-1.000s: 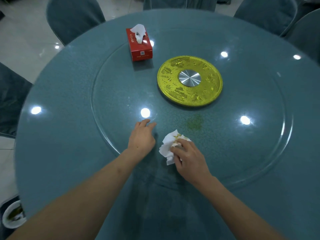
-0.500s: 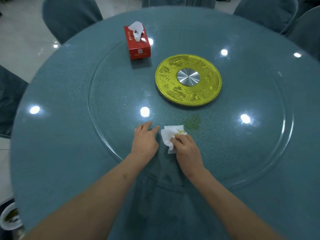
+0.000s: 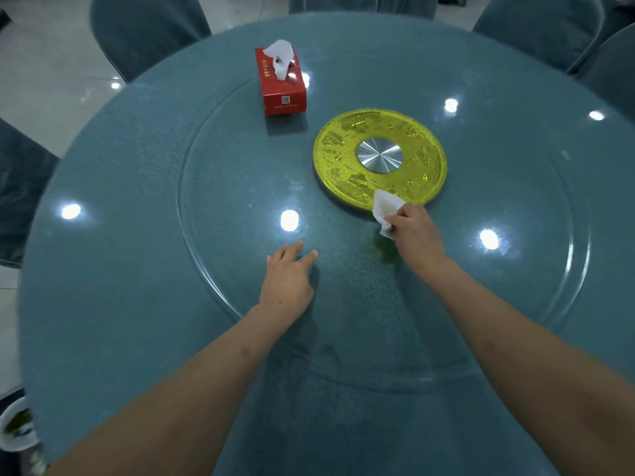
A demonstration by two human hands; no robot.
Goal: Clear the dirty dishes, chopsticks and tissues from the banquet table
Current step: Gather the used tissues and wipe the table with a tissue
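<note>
My right hand point(image 3: 414, 233) grips a crumpled white tissue point(image 3: 385, 209) and holds it down on the glass turntable point(image 3: 240, 173), at the near edge of the gold centre disc point(image 3: 379, 156). A faint greenish smear point(image 3: 388, 250) lies on the glass just under my right wrist. My left hand point(image 3: 287, 280) rests flat on the turntable with straight fingers, holding nothing, to the left of the right hand. A red tissue box point(image 3: 283, 87) with a white tissue sticking out stands on the turntable at the far left.
The round teal banquet table point(image 3: 103, 269) fills the view. Teal-covered chairs point(image 3: 147, 25) ring its far and left sides. A white dish point(image 3: 15, 424) with green leftovers sits below the table edge at the bottom left.
My right hand has slid the tissue forward and to the right, from near my left hand over the green smear up to the gold disc's edge. My left hand stays in place.
</note>
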